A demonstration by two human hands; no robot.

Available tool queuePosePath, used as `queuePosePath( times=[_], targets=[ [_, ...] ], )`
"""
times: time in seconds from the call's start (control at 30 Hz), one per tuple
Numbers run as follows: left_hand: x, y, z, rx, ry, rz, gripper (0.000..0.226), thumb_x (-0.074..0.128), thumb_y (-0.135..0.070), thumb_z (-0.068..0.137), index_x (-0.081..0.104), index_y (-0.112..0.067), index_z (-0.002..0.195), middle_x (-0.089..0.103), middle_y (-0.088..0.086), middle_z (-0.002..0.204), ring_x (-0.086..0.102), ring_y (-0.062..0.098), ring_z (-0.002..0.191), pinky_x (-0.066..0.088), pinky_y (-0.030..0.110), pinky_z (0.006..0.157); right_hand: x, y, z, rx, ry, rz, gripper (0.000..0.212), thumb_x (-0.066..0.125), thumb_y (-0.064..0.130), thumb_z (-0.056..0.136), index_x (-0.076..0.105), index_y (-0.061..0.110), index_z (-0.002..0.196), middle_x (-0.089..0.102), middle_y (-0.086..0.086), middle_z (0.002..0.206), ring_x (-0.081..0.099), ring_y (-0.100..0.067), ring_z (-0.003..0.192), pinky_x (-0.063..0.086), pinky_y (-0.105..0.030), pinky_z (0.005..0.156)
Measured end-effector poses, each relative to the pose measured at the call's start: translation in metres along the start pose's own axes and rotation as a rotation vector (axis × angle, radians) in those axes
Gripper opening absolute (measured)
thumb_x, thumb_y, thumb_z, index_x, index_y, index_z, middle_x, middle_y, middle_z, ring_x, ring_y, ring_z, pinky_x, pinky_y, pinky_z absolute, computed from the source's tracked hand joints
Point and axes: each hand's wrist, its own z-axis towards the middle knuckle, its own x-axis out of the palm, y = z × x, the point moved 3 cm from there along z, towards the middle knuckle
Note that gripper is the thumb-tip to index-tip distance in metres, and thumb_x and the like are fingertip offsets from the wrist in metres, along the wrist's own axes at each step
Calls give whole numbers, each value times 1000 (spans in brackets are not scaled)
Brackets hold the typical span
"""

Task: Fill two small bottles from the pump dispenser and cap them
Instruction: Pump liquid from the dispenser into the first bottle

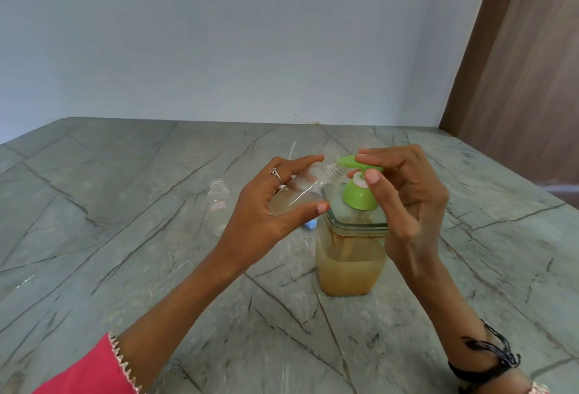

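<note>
A: While the left hand [266, 205] holds a small clear bottle [300, 193] tilted on its side, where does its mouth sit?

B: Right under the green pump head [357, 163], touching or nearly so. The left fingers [300, 163] curl over the top of the bottle and the thumb pinches it from below; a little pale liquid lies along its lower side.

A: And the right hand [407, 202]?

B: Its fingers lie pressed together on top of the pump head, with the thumb tucked beneath by the white collar.

A: The dispenser [352, 255] itself?

B: Upright on the grey veined counter [125, 237], a square clear jar holding amber liquid, with a green cone-shaped cap.

A: Anything else?

B: A second small bottle [218, 205], uncapped, stands to the left, well apart, and something light blue [310, 223] peeks out beneath the left hand
</note>
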Motion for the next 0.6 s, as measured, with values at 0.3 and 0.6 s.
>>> queuePosePath(
  times=[0.3,0.6],
  targets=[
    [0,1,1,-21,2,2,50,64,-43,72,53,-34,121,58,-5,108,55,7,99,47,16,82,-1,-4,-5,-42,30,-25,25,48,17,90,64,20,110,61,5,109,63,-12,99,52,-26,80],
    [0,-1,0,-33,-10,-26,49,64,-45,71,52,-37,118,58,-7,107,55,4,99,48,17,81,-1,-8,-9,-65,71,-103,37,51,18,93,52,21,130,56,8,128,63,-24,112,53,-36,91]
  ],
)
